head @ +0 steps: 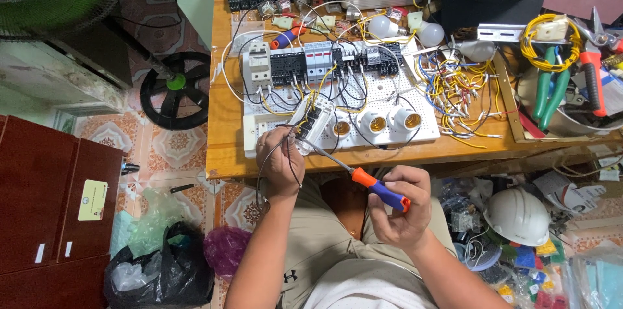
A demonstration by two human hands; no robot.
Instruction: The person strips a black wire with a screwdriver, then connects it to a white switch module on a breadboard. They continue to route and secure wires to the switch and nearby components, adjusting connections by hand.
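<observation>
Centrally, a small white plastic electrical module with a dark open face (310, 124) is gripped in the left hand (280, 161), which is closed around its lower end at the near edge of the white perforated mounting board (422, 129). Thin black wires (263, 179) loop from the module down past the left wrist. The right hand (401, 208) is clamped around the orange-and-blue handle of a screwdriver (379, 191); the steel shaft runs up and left, and its tip meets the module just beside the left thumb. The two hands are apart, the right one lower and nearer the body.

Immediately beyond the left hand, three white ceramic lamp sockets (378, 121) sit in a row on the board. Farther up, a rail of grey and black circuit breakers (305, 66) crosses the board. Beyond the right hand lies a tangle of yellow, blue and white wires (457, 98). Right of the right hand, below the wooden workbench (224, 153), rests a white hard hat (518, 215).
</observation>
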